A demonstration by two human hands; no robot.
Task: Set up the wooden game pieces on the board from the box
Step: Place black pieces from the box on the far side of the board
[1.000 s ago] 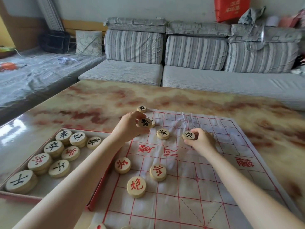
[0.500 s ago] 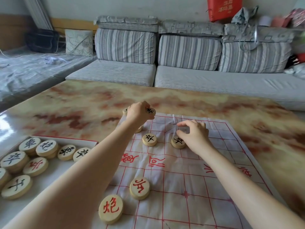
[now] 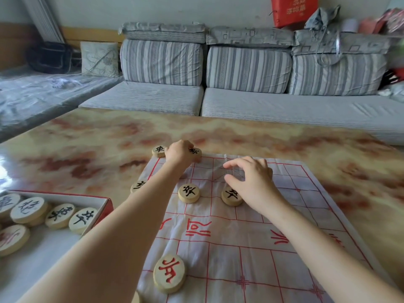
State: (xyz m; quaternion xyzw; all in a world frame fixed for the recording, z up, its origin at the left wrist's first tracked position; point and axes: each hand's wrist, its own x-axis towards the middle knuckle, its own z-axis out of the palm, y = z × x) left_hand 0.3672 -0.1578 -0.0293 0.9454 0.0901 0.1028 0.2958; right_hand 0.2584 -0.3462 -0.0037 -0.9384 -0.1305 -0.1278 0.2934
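Observation:
A white cloth board (image 3: 251,248) with a red grid lies on the table. My left hand (image 3: 178,153) is at its far left edge, fingers closed on a black-marked wooden disc (image 3: 195,152). Another black-marked disc (image 3: 159,150) sits just left of that hand on the far corner. My right hand (image 3: 251,179) hovers over the far rows with fingers spread, holding nothing. Two black-marked discs (image 3: 189,193) (image 3: 230,195) lie below it, a third (image 3: 138,185) is half hidden by my left forearm. A red-marked disc (image 3: 169,273) lies near me.
An open box (image 3: 102,202) with red sides at the left holds several more wooden discs (image 3: 60,215). The marbled table (image 3: 87,145) extends around the board. A grey striped sofa (image 3: 240,84) runs behind the table.
My left hand carried its disc from the second row to the board's far edge. My right hand let go of the disc it touched and lifted, fingers spread. The camera moved closer.

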